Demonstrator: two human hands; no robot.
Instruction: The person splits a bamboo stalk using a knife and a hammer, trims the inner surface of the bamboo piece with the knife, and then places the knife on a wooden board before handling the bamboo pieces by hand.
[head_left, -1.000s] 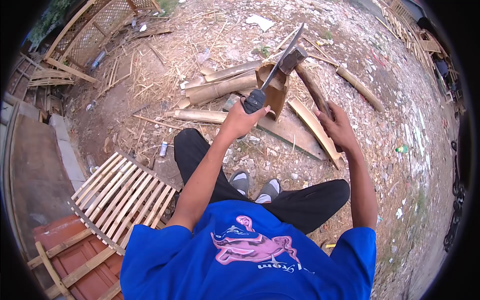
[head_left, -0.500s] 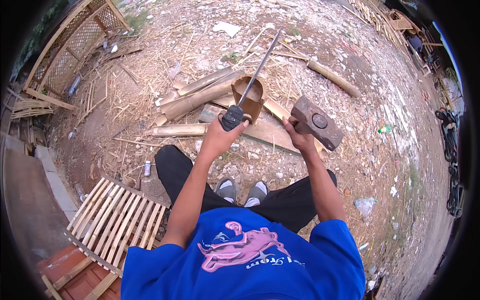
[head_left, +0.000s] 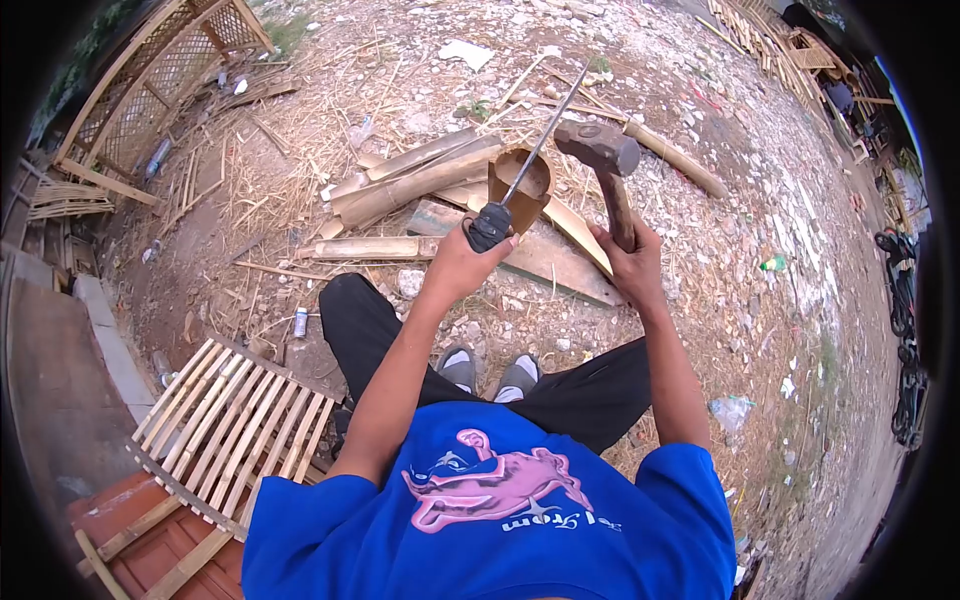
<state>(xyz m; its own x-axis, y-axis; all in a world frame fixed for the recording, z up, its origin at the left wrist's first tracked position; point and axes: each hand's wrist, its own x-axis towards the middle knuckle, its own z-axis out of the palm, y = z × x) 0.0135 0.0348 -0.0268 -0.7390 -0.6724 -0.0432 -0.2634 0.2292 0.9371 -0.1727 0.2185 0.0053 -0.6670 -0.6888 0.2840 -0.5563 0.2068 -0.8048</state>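
while hammer (head_left: pixel 603 157) in hand (head_left: pixel 638 268), "from" (head_left: pixel 545 520) on shirt (head_left: pixel 480 570)

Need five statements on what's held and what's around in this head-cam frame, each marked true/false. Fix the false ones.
1. The left hand grips a black-wrapped handle. True.
2. The hammer is held in the left hand. False: the right hand holds it.
3. The long blade points away from the person's body. True.
4. The slatted panel lies to the person's right. False: it lies to the left.
5. The person's shirt is blue. True.
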